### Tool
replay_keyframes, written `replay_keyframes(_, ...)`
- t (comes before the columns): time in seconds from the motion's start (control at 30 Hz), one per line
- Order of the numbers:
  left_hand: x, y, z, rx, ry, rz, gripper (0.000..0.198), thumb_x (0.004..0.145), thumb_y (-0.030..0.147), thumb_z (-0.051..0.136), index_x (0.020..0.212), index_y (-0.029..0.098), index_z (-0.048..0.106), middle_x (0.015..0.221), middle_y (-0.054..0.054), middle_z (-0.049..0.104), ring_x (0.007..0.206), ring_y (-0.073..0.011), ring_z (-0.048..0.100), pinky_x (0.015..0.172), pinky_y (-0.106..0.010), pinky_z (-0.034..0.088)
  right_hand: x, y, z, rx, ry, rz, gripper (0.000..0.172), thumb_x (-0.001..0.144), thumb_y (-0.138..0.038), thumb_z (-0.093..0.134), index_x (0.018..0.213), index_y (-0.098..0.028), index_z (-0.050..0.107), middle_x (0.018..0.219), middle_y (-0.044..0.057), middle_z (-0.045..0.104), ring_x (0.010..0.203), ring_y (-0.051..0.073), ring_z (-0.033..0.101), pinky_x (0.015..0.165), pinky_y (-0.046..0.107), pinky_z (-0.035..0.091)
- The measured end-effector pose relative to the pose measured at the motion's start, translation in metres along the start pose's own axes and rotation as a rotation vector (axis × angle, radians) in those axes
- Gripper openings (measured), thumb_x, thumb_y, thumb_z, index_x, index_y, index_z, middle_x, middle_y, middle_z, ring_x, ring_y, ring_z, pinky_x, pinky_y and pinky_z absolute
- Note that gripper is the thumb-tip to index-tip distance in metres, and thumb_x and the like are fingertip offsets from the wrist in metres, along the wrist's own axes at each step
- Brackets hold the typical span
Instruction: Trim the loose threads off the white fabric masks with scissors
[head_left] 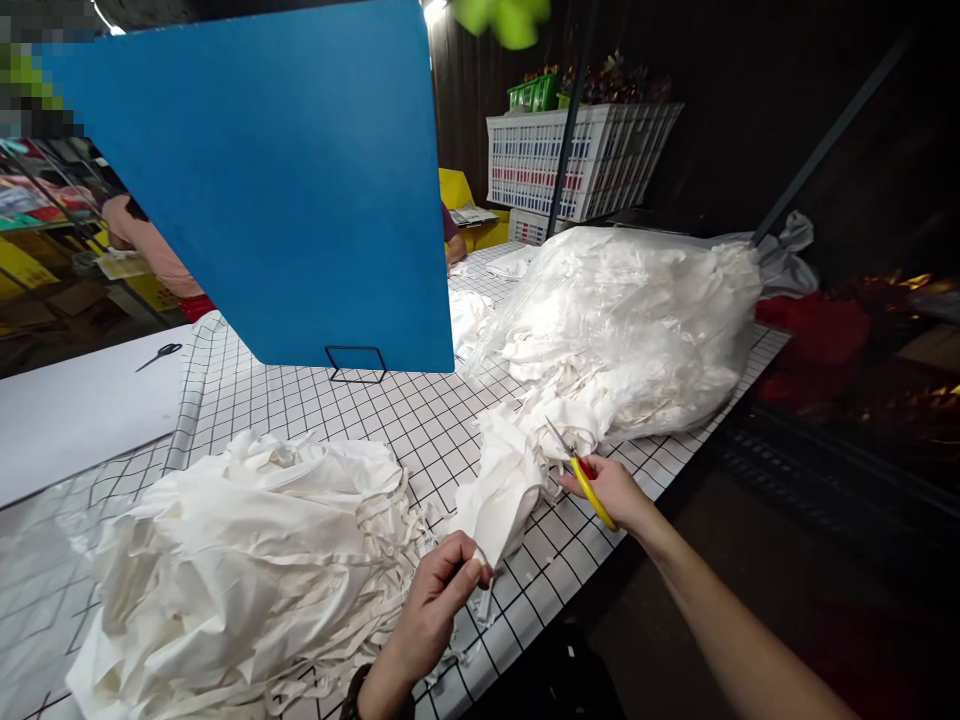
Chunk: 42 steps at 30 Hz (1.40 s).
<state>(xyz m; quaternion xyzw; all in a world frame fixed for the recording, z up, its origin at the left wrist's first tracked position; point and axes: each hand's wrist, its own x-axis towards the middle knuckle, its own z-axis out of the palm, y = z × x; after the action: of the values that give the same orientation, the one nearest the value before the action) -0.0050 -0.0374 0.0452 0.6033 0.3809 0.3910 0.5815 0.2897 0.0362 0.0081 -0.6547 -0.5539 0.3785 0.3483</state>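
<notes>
My left hand [439, 600] pinches the lower corner of a white cloth piece [501, 482] near the table's front edge. My right hand [611, 490] grips yellow-handled scissors [576, 462], whose blades point up and left toward the cloth. Behind the scissors lies a big clear plastic bag stuffed with white cloth [630, 320]. To the left of my left hand sits a heap of white cloth and cut strips [247, 560].
A checked tablecloth [405, 410] covers the table. A blue board [277, 180] stands on a wire stand at the back. Black scissors [159, 355] lie on a white sheet far left. White crates [577, 160] stand behind. Another person's arm [150, 250] shows beyond the board.
</notes>
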Motion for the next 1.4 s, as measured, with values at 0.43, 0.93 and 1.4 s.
replay_keyframes(0.43,-0.009,-0.015,-0.019,0.190,0.276,-0.102,0.035,0.093,0.044,0.046,0.071,0.018,0.053,0.069,-0.002,0.054,0.069,-0.0180,0.051,0.068,-0.028,0.041,0.024,-0.032,0.030,-0.097,-0.086,-0.156,0.033,0.072,-0.038,0.071,0.096,-0.019,0.059,0.084,0.000,0.066,0.075,0.017,0.062,0.068,0.029,0.049)
replay_keyframes(0.93,0.024,0.007,0.055,-0.076,0.046,-0.204,0.050,0.092,0.056,0.042,0.078,0.016,0.070,0.078,-0.008,0.068,0.070,-0.0199,0.059,0.067,-0.032,0.050,-0.056,-0.053,0.032,-0.227,0.147,-0.487,0.019,0.078,-0.013,0.054,0.096,-0.021,0.057,0.088,0.005,0.066,0.083,0.021,0.063,0.076,0.032,0.050)
replay_keyframes(1.4,0.034,0.022,0.029,-0.864,0.444,-0.218,0.025,0.087,0.035,0.061,0.092,0.012,0.065,0.065,0.000,0.060,0.066,-0.0138,0.059,0.065,-0.025,0.049,-0.087,-0.078,0.039,0.099,-0.048,-0.411,0.037,0.082,-0.017,0.064,0.117,-0.023,0.058,0.100,0.004,0.067,0.084,0.017,0.065,0.075,0.027,0.055)
